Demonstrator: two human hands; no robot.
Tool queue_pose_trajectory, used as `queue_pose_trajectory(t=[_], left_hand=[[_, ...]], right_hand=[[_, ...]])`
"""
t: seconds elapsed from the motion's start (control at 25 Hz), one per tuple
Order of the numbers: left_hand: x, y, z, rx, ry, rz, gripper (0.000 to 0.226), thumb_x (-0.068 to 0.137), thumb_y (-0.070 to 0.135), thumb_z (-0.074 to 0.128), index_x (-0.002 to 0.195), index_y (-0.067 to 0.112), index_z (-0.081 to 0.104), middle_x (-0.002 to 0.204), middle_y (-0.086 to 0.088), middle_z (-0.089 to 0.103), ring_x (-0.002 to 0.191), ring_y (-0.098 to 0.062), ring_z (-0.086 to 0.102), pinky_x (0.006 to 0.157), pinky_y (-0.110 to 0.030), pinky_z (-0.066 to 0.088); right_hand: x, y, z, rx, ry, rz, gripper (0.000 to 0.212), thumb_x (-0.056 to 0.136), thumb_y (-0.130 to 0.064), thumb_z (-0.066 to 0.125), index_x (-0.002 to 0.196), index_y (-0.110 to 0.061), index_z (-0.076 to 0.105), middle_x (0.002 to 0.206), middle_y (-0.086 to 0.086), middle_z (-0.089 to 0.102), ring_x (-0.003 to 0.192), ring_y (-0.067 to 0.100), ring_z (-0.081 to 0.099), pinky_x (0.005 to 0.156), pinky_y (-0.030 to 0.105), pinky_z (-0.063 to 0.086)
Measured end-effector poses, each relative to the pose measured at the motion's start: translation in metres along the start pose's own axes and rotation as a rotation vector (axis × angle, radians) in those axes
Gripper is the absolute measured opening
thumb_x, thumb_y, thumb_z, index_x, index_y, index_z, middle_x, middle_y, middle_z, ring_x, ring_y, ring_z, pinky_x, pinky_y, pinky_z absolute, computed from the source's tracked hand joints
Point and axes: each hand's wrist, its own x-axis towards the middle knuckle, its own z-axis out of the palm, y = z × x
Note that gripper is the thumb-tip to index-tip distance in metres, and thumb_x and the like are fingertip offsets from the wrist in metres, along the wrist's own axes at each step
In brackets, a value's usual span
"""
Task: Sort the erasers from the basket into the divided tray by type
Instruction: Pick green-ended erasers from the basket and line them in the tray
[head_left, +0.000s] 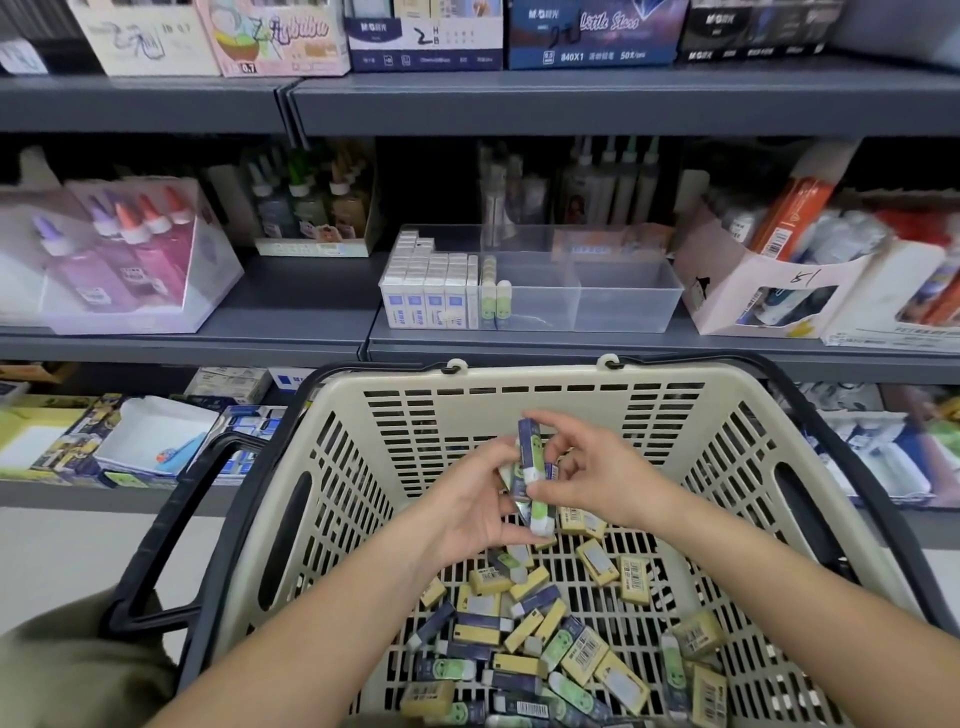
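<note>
So, partway thru at best, by my read. The basket (519, 375) sits right in front of the person. Straight beyond it, up on a shelf (291, 332), is the divided tray (628, 312).

The tray section nearest the basket's left side is packed w/ white-and-blue erasers (426, 283), stood in rows. The next section along has only a few green-faced erasers (496, 304) at its front. The sections toward the basket's right side look bare, tho the clear walls make that hard to confirm.

Both hands are above the basket's middle. The left hand (470, 501) is palm-up, fingers curled round a small bundle (537, 512) of green-faced ones. The right hand (597, 480) pinches one navy-and-green eraser (530, 457) btwn forefinger and thumb, upright and touching the bundle.

On the basket's floor, toward the person, lies a loose pile: yellow erasers (597, 560) mixed w/ more green-faced ones, plenty of both.

Judging from that, the white-and-blue type looks done or nearly so and the green type is barely begun. No yellow shows in the tray, so that type isn't started, and most of the sorting is left.
</note>
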Motion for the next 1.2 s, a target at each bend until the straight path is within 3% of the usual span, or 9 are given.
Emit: queue_pose_trajectory(t=[0.16,0.24,0.4,0.52,0.68,0.8,0.92,1.04,1.2], left_hand=[[0.001,-0.003,0.005,0.063,0.034,-0.020,0.038,0.082,0.038,0.066,0.112,0.016,0.057,0.101,-0.008,0.067,0.077,-0.022,0.067,0.064,-0.047,0.057],[0.004,-0.002,0.006,0.035,0.087,-0.003,0.026,0.087,0.027,0.063,0.108,0.013,0.055,0.094,-0.009,0.065,0.067,-0.020,0.064,0.059,-0.042,0.057],[0.006,0.006,-0.002,-0.068,0.180,-0.010,0.002,0.084,0.011,0.050,0.084,0.010,0.052,0.074,-0.008,0.059,0.064,-0.022,0.060,0.062,-0.041,0.056],[0.004,0.005,-0.004,-0.036,0.157,-0.064,0.003,0.082,0.013,0.051,0.085,0.012,0.051,0.072,-0.006,0.058,0.060,-0.021,0.063,0.061,-0.038,0.055],[0.005,0.000,0.000,0.068,0.099,-0.096,0.008,0.087,0.021,0.058,0.091,0.015,0.056,0.069,-0.005,0.061,0.057,-0.017,0.062,0.057,-0.031,0.052],[0.006,0.000,0.001,-0.001,0.141,-0.070,0.007,0.089,0.019,0.056,0.092,0.013,0.053,0.066,-0.006,0.059,0.051,-0.017,0.059,0.047,-0.026,0.051],[0.005,0.005,-0.001,-0.006,0.196,-0.066,0.008,0.090,0.020,0.057,0.093,0.013,0.054,0.067,-0.005,0.058,0.052,-0.016,0.057,0.045,-0.025,0.050],[0.002,0.010,-0.001,0.055,0.178,-0.078,0.012,0.090,0.022,0.058,0.096,0.013,0.058,0.069,-0.005,0.060,0.053,-0.018,0.059,0.048,-0.028,0.053],[-0.001,0.015,0.001,0.092,0.157,-0.037,0.013,0.089,0.020,0.058,0.100,0.013,0.057,0.072,-0.005,0.060,0.057,-0.017,0.061,0.051,-0.031,0.054]], right_hand=[[-0.001,-0.003,0.007,-0.079,0.000,0.016,0.083,0.073,-0.020,0.077,0.140,-0.031,0.030,0.091,-0.006,0.054,0.066,0.007,0.052,0.068,0.024,0.048],[0.000,-0.004,0.006,-0.015,0.001,0.055,0.071,0.073,-0.017,0.077,0.134,-0.026,0.040,0.093,-0.003,0.055,0.069,0.010,0.053,0.073,0.028,0.050],[0.003,-0.004,-0.003,0.197,0.052,0.094,0.026,0.076,-0.005,0.072,0.094,-0.021,0.063,0.095,0.005,0.062,0.082,0.019,0.059,0.086,0.032,0.053],[0.006,-0.001,-0.004,0.292,0.160,0.055,0.021,0.079,-0.001,0.068,0.091,-0.018,0.064,0.091,0.005,0.061,0.081,0.017,0.061,0.076,0.017,0.052],[0.008,0.002,0.000,0.309,0.230,0.026,0.017,0.079,-0.006,0.070,0.082,-0.019,0.059,0.084,0.003,0.063,0.073,0.016,0.062,0.075,0.023,0.053],[0.006,0.004,0.002,0.036,0.174,-0.061,0.018,0.080,-0.020,0.071,0.093,-0.028,0.062,0.099,-0.010,0.062,0.081,0.008,0.065,0.081,0.029,0.054],[0.004,0.006,0.000,-0.335,0.050,-0.202,0.056,0.075,-0.033,0.074,0.126,-0.032,0.051,0.117,-0.020,0.041,0.090,-0.004,0.053,0.082,0.017,0.046],[0.004,0.005,-0.002,-0.369,-0.025,-0.291,0.069,0.072,-0.034,0.076,0.133,-0.028,0.046,0.121,-0.023,0.036,0.096,-0.006,0.048,0.087,0.009,0.038],[0.001,0.003,-0.006,-0.348,0.084,-0.313,0.053,0.076,-0.036,0.072,0.125,-0.024,0.057,0.125,-0.019,0.047,0.111,-0.006,0.048,0.096,0.010,0.035]])
